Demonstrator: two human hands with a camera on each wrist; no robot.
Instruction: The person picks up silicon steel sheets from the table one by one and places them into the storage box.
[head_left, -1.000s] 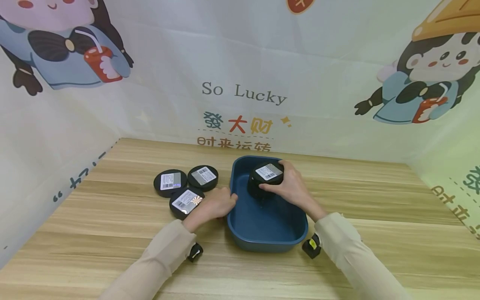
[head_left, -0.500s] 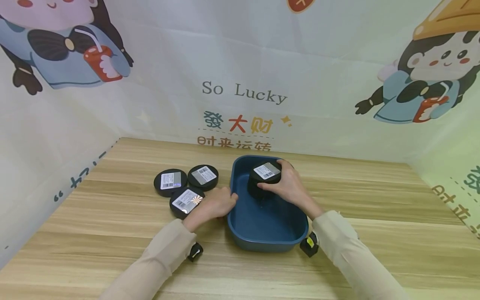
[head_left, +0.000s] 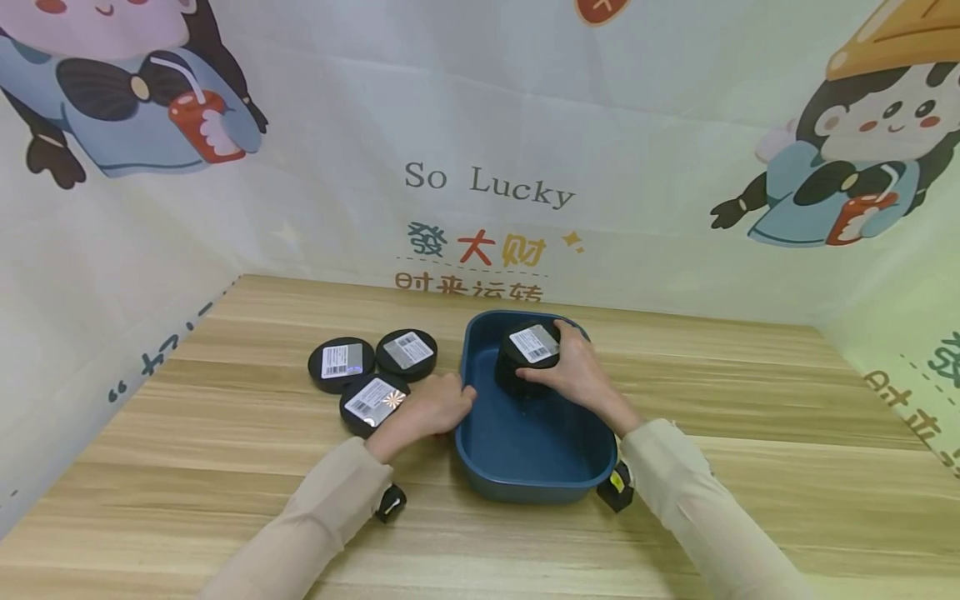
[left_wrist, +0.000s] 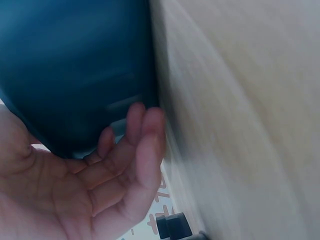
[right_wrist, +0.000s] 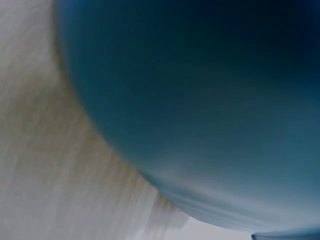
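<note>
My right hand grips a flat round black container with a white-and-silver label, thumb on the near side and fingers at the far side. The container is over the far end of a blue rectangular basin, with more black round shape below it inside. The left hand holds the basin's left rim; in the left wrist view its fingers curl against the outer wall. The basin's outer wall fills most of the right wrist view, and the right hand is out of sight there.
Left of the basin, three more labelled round black containers lie close together: one at the left, one at the back and a nearer one partly behind the left hand. A printed cloth hangs behind the wooden table.
The right hand and the container it grips have shifted slightly left, and the right wrist has moved left with them. The left hand, basin and three other containers stay in place.
</note>
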